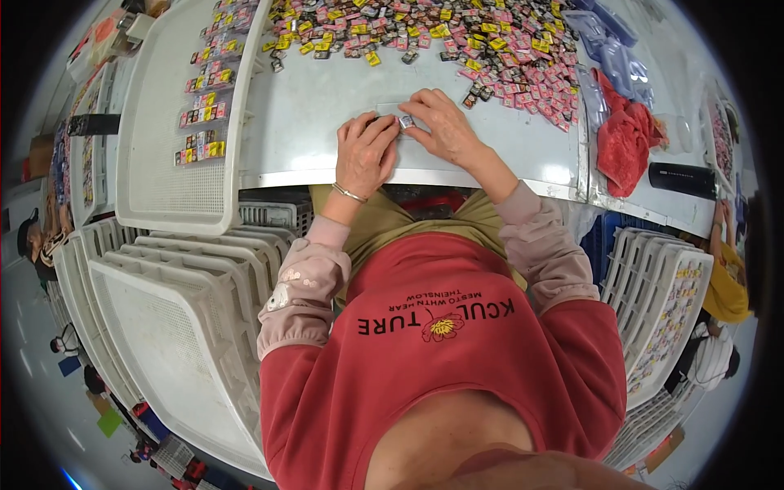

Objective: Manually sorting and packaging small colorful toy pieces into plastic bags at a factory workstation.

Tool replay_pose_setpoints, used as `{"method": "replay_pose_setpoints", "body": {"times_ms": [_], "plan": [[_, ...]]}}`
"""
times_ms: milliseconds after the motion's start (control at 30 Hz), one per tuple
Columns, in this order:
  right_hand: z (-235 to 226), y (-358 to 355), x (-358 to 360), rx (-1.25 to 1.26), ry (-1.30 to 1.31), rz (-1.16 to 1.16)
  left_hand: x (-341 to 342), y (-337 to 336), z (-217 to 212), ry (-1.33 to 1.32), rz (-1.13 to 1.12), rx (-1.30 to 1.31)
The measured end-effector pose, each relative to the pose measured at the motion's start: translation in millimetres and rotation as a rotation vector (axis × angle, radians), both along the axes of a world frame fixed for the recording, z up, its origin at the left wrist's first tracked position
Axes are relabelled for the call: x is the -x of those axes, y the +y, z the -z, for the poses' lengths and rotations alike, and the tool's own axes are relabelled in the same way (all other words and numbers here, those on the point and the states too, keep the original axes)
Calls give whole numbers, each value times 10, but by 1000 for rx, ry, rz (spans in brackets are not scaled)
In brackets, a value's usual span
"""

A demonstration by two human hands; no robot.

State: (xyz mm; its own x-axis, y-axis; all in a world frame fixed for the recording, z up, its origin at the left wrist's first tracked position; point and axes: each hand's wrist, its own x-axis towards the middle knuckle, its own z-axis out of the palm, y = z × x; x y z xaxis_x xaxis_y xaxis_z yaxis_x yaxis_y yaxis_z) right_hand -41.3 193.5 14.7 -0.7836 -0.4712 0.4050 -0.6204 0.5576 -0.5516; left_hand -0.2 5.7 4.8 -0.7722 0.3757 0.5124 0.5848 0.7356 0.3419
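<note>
Both hands meet over the metal table [314, 122], close to its near edge. My left hand [367, 153], with a bracelet at the wrist, has its fingers curled down, and what lies under them is mostly hidden. In my right hand [447, 133], a small pale rectangular piece [406, 122] is pinched between thumb and fingers, right beside the left fingertips. A clear plastic edge [387, 107] shows just beyond the fingers; its full shape is covered. Farther off lies a wide spread of small pink, yellow and dark packets [490, 49].
On the left, a white tray [173, 90] holds rows of filled clear packs [204, 114]. Stacked white trays [175, 327] stand below it, and more trays [661, 302] stand at right. A red cloth [625, 143], clear plastic containers [616, 61] and a black cylinder [683, 179] lie rightward.
</note>
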Motion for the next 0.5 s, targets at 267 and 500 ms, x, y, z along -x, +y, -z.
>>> {"method": "replay_pose_setpoints", "body": {"times_ms": [267, 500], "plan": [[172, -136, -120, -7, 196, 188, -13, 6, 45, 1, -19, -54], [48, 201, -155, 305, 5, 329, 7, -43, 82, 6, 2, -72]]}}
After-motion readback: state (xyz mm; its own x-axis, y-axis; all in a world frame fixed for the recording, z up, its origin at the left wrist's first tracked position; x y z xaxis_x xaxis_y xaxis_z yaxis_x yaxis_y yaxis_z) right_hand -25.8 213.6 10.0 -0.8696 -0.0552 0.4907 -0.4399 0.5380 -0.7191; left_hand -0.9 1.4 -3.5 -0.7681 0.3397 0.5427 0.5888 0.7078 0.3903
